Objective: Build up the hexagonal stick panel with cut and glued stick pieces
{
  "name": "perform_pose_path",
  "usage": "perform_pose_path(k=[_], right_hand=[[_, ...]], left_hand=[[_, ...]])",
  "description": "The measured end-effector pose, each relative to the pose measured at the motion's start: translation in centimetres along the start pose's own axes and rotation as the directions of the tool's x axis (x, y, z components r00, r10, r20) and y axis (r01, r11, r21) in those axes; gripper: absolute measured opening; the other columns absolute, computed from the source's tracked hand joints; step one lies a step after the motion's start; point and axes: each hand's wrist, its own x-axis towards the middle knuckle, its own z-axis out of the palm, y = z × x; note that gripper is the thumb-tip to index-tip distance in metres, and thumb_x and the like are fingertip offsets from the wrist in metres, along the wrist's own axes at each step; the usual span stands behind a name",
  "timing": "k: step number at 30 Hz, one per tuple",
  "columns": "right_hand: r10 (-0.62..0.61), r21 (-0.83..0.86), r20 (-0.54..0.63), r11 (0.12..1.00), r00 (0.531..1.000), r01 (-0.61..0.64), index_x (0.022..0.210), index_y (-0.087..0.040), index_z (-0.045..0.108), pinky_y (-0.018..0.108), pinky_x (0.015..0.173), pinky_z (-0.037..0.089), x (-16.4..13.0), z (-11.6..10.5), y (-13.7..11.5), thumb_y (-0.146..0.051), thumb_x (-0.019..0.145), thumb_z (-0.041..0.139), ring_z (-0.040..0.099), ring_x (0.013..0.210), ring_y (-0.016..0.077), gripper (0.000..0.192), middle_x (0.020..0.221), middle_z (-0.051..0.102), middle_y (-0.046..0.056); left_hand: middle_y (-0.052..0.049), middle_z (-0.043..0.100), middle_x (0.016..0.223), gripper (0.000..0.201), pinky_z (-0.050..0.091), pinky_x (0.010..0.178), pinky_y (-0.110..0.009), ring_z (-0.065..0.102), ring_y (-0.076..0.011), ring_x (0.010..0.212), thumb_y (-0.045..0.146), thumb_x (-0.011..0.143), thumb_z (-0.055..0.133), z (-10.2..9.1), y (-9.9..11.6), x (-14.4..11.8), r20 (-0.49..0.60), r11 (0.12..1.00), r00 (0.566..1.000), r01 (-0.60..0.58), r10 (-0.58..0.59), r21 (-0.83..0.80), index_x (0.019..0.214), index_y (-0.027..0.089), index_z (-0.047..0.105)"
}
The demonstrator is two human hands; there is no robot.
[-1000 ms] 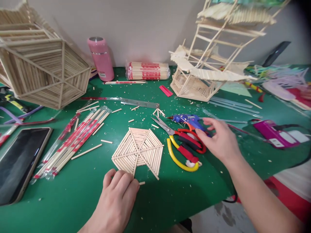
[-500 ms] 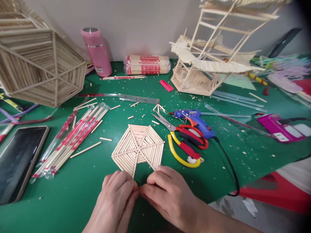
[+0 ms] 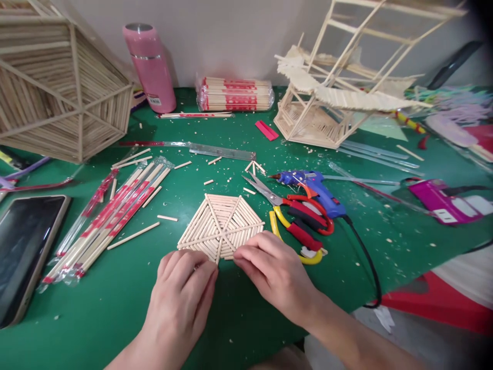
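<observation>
A flat polygonal panel of wooden sticks [image 3: 223,218], ribbed like a wheel from its middle, lies on the green table. My left hand [image 3: 187,293] is closed at its near left edge, fingertips pinching near the end of a rib. With bent, closed fingers, my right hand [image 3: 271,270] grips the near right edge, covering that corner. Whether a loose short stick is also between its fingertips is hidden. Just right of the panel are scissors [image 3: 265,189], red-and-yellow-handled pliers [image 3: 306,234] and a blue glue gun [image 3: 318,190].
Packaged chopsticks [image 3: 119,216] and a phone [image 3: 29,252] lie at left. A large stick-built structure [image 3: 73,103] and a pink bottle [image 3: 151,72] stand behind. At the back are a chopstick bundle [image 3: 234,95] and a stick frame model [image 3: 308,118]. The glue gun's cord [image 3: 364,252] trails right.
My hands, which were touching each other in front of the panel, have moved apart and forward onto its near edge. The right hand has risen more. The view has shifted slightly.
</observation>
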Motion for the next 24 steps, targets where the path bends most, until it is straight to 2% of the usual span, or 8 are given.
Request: perform_pose_path(k=[9,24], right_hand=[[0.004,-0.018,-0.002,1.0,1.0,-0.004,0.084,-0.015,0.064,0.03,0.064,0.043,0.29,0.54,-0.14,-0.016,0.089,0.047,0.051,0.073,0.0168,0.018,0.077,0.058,0.006],[0.002,-0.043,0.022,0.999,1.0,-0.001,0.083,-0.017,0.065,0.029,0.062,0.041,0.28,0.51,-0.23,-0.015,0.089,0.045,0.05,0.07,0.0159,0.02,0.073,0.057,0.004]], left_hand=[[-0.004,0.055,0.085,0.014,0.041,0.071,-0.033,0.047,-0.0169,0.078,0.007,0.085,0.047,0.5,-0.19,-0.05,0.036,1.0,0.999,0.01,-0.01,0.015,0.089,0.017,0.055],[-0.004,0.057,0.085,0.016,0.039,0.071,-0.035,0.048,-0.0175,0.078,0.007,0.085,0.046,0.65,-0.33,-0.21,0.016,1.0,0.999,0.029,-0.029,0.012,0.089,0.018,0.057]])
